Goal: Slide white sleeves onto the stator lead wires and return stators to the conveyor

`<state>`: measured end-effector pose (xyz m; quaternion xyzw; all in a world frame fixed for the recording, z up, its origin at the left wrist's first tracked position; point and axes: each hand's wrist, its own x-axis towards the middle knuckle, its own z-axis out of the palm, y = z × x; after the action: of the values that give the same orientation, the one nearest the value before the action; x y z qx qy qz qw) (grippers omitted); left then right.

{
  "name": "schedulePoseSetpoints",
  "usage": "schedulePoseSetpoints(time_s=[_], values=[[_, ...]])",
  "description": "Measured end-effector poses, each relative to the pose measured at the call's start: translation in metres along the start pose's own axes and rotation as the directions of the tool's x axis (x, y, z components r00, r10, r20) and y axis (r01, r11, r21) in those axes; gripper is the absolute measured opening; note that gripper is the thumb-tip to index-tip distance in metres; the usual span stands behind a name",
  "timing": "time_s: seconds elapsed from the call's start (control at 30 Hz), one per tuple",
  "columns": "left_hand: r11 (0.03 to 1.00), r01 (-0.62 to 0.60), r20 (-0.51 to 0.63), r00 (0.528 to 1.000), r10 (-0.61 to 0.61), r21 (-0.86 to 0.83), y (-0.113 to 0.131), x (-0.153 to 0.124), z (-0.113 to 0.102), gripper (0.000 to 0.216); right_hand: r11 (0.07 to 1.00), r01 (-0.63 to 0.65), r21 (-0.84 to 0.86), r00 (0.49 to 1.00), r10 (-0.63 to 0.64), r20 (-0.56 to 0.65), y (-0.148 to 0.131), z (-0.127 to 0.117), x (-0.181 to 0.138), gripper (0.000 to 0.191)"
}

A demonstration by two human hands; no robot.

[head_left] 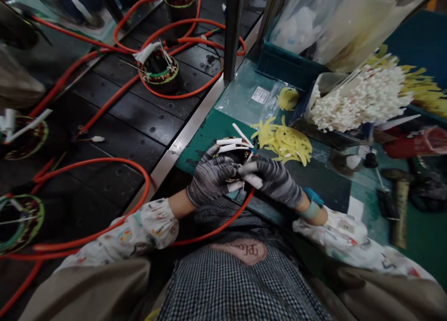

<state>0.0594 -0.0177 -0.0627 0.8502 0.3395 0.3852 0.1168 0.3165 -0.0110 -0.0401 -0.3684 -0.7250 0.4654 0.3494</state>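
Both my hands wear grey striped gloves and meet over the near edge of a green bench (202,139). My left hand (209,179) curls round a dark motor stator (240,155), most of it hidden by the fingers. White sleeved leads (232,145) stick up from it. My right hand (274,181) pinches white sleeving at the stator's near side. An orange cable (228,221) runs from the stator down across my checked apron.
A heap of yellow plastic strips (286,141) lies just beyond my hands. A box of white cable ties (359,97) stands at the right, and a wooden-handled tool (400,209) further right. Left, a dark conveyor (139,116) carries other stators (159,71) with orange cables.
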Motion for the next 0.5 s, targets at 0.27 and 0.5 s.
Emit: schedulePoseSetpoints(time_s=[0.27, 0.5], values=[[1.0, 0.006, 0.0, 1.0, -0.005, -0.016, 0.0, 0.0, 0.002, 0.015, 0.975, -0.016, -0.22, 0.986, 0.052, 0.158, 0.013, -0.002, -0.023, 0.023], [0.999, 0.033, 0.033, 0.999, -0.032, -0.024, -0.004, -0.004, 0.005, 0.015, 0.731, 0.547, -0.407, 0.835, -0.445, 0.324, 0.011, -0.011, -0.025, 0.029]])
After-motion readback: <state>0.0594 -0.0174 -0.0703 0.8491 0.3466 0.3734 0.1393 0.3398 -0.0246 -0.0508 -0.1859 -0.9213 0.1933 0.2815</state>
